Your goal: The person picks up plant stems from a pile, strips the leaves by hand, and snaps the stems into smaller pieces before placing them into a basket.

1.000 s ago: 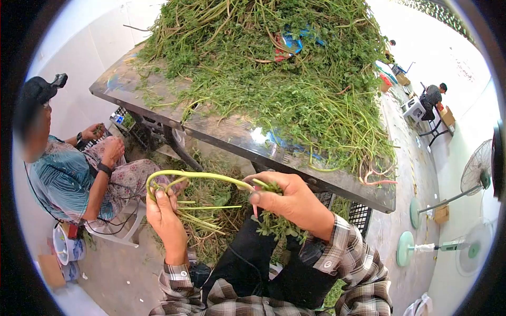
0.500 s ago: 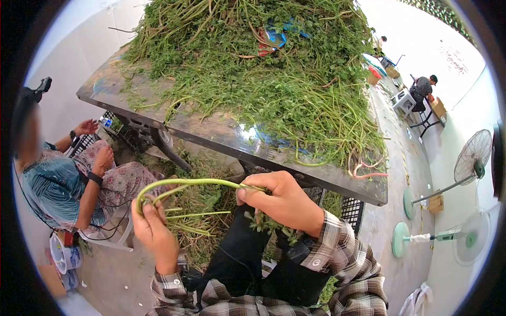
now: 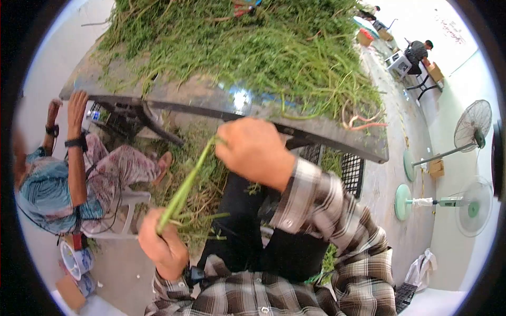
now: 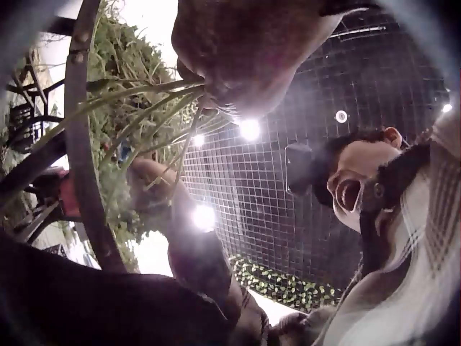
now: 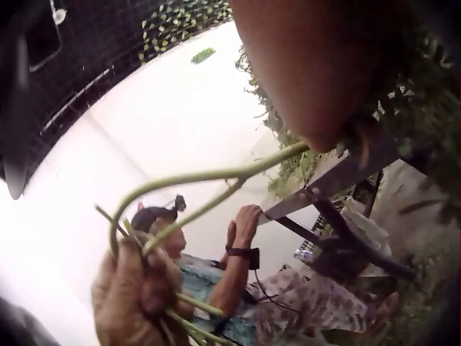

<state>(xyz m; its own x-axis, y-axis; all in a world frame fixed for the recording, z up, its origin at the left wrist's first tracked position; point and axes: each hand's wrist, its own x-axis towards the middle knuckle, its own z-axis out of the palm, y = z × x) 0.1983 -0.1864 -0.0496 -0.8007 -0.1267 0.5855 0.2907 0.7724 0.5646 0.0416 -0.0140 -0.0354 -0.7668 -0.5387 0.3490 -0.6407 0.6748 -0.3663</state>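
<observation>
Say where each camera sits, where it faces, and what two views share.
Head: on the head, facing forward and down at left hand, right hand and table; sleeves show.
Left wrist: worn there, facing up past left hand at ceiling grid; wearer's head shows.
Right wrist: worn there, facing across stems at left hand; right hand looms close.
Shared: head and right wrist show the seated person.

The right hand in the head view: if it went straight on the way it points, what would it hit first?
Probably the table's near edge, just beyond the right hand, though depth is unclear and it might pass above or below.
</observation>
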